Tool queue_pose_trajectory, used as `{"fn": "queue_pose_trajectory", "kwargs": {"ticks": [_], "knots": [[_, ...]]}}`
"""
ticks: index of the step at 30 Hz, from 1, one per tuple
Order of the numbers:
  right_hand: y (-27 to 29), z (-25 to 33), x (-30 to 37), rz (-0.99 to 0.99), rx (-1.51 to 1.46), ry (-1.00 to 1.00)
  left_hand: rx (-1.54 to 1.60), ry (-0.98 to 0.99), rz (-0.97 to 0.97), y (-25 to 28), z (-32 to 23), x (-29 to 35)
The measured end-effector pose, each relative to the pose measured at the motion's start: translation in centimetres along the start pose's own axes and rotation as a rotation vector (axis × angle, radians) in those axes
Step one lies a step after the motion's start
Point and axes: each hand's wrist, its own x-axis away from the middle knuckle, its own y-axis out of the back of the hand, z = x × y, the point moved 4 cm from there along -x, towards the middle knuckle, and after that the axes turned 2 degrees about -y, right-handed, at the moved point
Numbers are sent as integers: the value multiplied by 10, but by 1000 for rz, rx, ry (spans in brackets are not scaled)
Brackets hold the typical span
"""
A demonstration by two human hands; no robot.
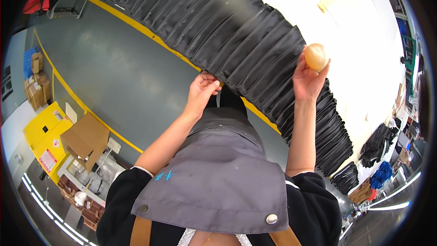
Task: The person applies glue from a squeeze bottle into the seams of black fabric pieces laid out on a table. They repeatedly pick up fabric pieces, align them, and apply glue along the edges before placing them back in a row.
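A long row of overlapping black fabric pieces [255,50] runs from the upper left to the lower right along the table. My right hand [307,79] is raised over the row, its fingers closed round a smooth, rounded, cream-orange object [315,57] whose exact kind I cannot tell. At the row's near edge is my left hand [202,93], thumb and fingers pinched together beside the fabric. Whatever those fingertips hold, if anything, is too small to make out.
The white tabletop [359,32] extends beyond the row. More black fabric [378,143] and a blue bundle [381,174] lie at the right. On the left are a yellow cabinet [45,132], an opened cardboard box [86,139] and stacked cartons [37,91]. Another person [38,0] is at the upper left.
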Motion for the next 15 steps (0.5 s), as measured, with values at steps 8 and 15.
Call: {"fn": "queue_pose_trajectory", "kwargs": {"ticks": [8, 15], "knots": [[-18, 30, -30, -84, 636, 546, -65, -30, -85, -9, 1, -9], [-22, 26, -37, -112, 707, 539, -45, -24, -58, -10, 0, -6]]}}
